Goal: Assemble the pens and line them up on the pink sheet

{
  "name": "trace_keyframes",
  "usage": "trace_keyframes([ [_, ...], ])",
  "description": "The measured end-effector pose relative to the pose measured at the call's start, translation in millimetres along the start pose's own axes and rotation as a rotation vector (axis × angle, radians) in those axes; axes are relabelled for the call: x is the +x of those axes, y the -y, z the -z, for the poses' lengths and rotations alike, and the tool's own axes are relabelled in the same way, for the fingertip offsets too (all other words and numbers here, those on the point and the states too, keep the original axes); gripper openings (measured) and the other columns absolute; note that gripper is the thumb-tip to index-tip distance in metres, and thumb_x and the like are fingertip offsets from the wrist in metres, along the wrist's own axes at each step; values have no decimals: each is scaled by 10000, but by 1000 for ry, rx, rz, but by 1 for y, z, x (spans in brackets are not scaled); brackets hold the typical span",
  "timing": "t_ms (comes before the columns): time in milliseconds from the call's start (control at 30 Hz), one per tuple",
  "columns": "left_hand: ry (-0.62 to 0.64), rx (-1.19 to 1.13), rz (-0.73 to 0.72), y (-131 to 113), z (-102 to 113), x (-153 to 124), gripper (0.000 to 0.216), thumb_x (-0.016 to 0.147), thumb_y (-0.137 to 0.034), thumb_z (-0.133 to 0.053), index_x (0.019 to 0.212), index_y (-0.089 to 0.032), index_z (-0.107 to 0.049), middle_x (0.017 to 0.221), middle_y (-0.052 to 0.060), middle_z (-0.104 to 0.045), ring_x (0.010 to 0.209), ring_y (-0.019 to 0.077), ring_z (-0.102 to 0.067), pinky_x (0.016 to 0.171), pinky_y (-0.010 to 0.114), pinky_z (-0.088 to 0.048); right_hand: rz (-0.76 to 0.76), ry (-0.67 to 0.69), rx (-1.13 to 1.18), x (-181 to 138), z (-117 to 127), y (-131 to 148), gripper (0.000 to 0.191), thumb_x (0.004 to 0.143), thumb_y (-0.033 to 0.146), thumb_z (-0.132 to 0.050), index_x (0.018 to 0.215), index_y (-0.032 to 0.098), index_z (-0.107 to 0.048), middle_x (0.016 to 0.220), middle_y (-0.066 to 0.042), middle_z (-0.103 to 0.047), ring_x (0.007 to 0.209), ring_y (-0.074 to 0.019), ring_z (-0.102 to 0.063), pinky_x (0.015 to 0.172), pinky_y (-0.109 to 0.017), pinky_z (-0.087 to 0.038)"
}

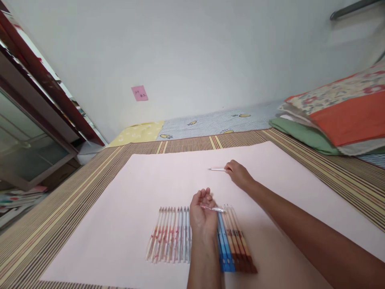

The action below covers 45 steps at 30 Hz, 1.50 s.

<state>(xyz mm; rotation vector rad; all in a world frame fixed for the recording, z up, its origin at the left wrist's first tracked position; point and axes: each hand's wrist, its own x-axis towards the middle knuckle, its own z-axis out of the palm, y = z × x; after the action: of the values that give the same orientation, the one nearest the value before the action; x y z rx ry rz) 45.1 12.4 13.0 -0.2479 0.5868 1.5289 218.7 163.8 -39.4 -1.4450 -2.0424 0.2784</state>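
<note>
My left hand [203, 210] is palm up over the row of pens, its fingers curled, with a clear pen with pink marks [217, 209] lying across the palm. Farther forward, my right hand [236, 172] pinches a slim white pen [217, 169] whose dark tip points left. Below and left of my left hand lie several pale pens with red and pink patterns [162, 237], side by side, then bluish-grey ones [184, 235]. To its right are several blue pens [226, 245] and brown-and-orange pens [240, 245]. My left forearm hides the middle of the row.
A large pale pink sheet [105, 224] lies under the pens on a striped mat [69, 204]. Folded bedding in orange, floral and green [345, 120] is piled at the right. A pink note [140, 93] sticks to the wall; a glass-fronted cabinet [27, 144] stands at the left.
</note>
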Motion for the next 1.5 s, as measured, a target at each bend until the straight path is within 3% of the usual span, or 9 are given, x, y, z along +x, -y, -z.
trace_keyframes([
  [1000, -5, 17, 31, 9, 2, 2, 169, 817, -96, -567, 658, -96, -624, 778, 109, -643, 504, 52, -463, 403, 140, -288, 89, 10, -125, 14, -10, 2, 117, 881, 105, -556, 832, 185, -626, 888, -46, -592, 736, -170, -529, 674, -281, -350],
  [1300, -5, 10, 33, 10, 1, 2, 189, 828, -92, -552, 656, -89, -629, 781, 115, -646, 506, 53, -466, 399, 138, -283, 79, -47, -43, 12, -12, -2, 135, 868, 118, -541, 779, 198, -605, 879, -35, -596, 752, -162, -549, 690, -268, -385],
  [1500, -8, 9, 30, 9, 1, 2, 208, 836, -93, -542, 647, -87, -628, 755, 114, -640, 505, 56, -467, 398, 136, -285, -41, -172, 0, 7, -1, -25, 168, 823, 88, -493, 820, 195, -622, 890, -46, -628, 800, -184, -589, 719, -284, -430],
])
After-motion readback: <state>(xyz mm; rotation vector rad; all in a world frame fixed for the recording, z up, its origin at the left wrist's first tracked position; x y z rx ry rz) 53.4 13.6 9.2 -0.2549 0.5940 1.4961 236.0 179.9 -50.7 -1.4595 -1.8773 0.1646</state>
